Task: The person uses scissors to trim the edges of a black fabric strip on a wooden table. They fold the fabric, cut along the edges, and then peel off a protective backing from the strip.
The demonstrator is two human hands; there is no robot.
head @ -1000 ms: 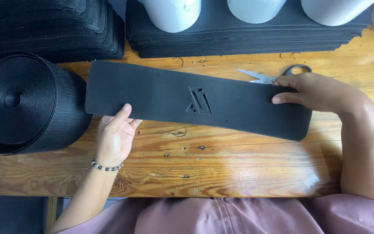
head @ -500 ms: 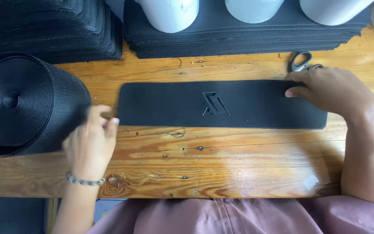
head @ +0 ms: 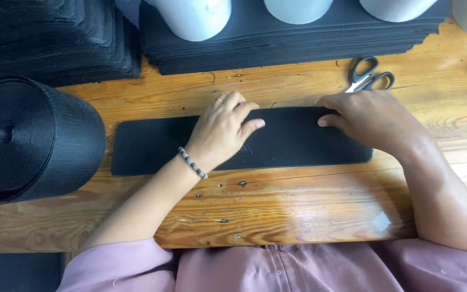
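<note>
Both hands are pressing a black foam strip (head: pixel 158 146) lying flat on the wooden table (head: pixel 298 211): left hand (head: pixel 220 132) mid-strip, right hand (head: pixel 371 119) at its right end, fingers released, grasping nothing; scissors (head: pixel 368 75) lying just behind.

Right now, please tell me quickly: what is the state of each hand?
Left hand: open, palm down, pressing on the middle of the black pad; grips nothing.
Right hand: open, fingers flat on the pad's right end; grips nothing.
</note>
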